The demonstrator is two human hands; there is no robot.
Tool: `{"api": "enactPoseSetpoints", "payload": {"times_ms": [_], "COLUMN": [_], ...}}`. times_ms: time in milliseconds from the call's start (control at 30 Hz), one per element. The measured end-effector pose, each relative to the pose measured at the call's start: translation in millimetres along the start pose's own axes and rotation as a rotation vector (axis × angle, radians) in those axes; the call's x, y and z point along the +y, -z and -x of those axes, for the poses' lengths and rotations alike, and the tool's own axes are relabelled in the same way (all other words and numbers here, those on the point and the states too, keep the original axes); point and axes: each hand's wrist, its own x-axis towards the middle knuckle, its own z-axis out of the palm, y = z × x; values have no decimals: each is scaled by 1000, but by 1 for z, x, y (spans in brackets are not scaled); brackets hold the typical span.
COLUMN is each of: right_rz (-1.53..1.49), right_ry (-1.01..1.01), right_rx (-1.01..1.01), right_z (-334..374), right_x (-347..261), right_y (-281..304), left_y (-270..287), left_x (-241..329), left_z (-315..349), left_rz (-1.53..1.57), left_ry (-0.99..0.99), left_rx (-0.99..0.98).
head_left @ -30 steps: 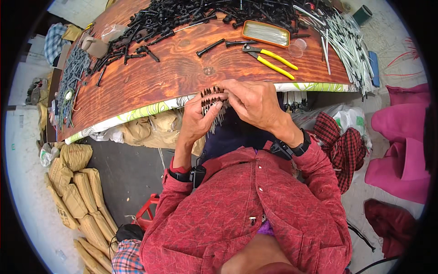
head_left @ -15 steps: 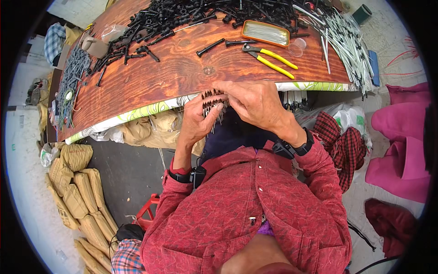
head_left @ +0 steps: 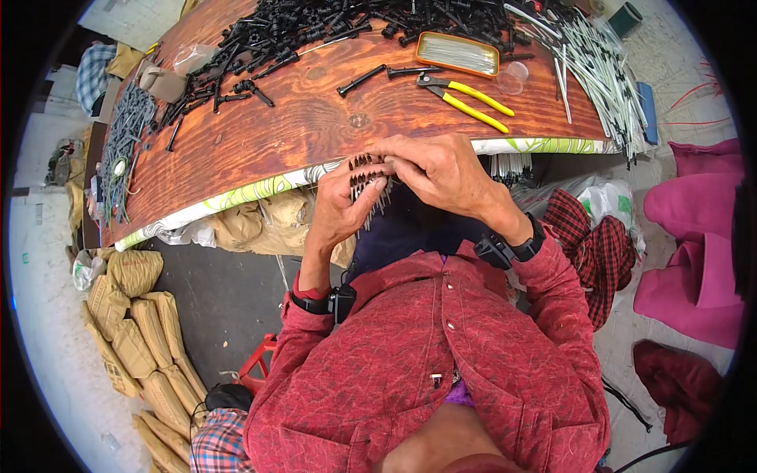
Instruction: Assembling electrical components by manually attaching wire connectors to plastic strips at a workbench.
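Note:
At the front edge of the table, my left hand (head_left: 341, 206) is closed round several thin pale rods with dark brown tips (head_left: 364, 178). Their tips stand in rows between the fingers, and the shafts hang below the thumb. My right hand (head_left: 445, 175) is bent over them from the right, its fingertips pinched together at the rods' upper ends. Whatever lies between those fingertips is hidden. Beyond the hands, pliers with yellow handles (head_left: 478, 112) rest on the wooden table (head_left: 300, 118). Behind them is an orange-rimmed tray (head_left: 498, 63) of thin silvery rods.
Black plastic parts (head_left: 300, 31) are heaped along the far side. Long white rods (head_left: 595, 67) spread at the right, and small grey parts (head_left: 130, 118) lie at the left. Brown paper packages (head_left: 142, 323) are stacked on the floor, left. A red stool (head_left: 256, 364) stands near my left elbow.
My right hand has shifted very slightly, its fingertips still at the rods' upper ends. The left hand keeps its grip in the same place.

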Motion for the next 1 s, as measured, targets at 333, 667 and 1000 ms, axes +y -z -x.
{"api": "enactPoseSetpoints", "payload": {"times_ms": [333, 667, 1000], "right_rz": [69, -127, -483], "right_ry": [-42, -85, -381], "right_rx": [-56, 130, -11], "right_z": [1, 10, 4], "right_x": [-7, -13, -14], "right_y": [5, -20, -12], "left_y": [0, 7, 5], "left_x": [-1, -7, -12], "left_z": [-1, -2, 3], "left_rz": [2, -59, 34], "left_ry": [31, -64, 46], "left_rx": [-22, -9, -15]}}
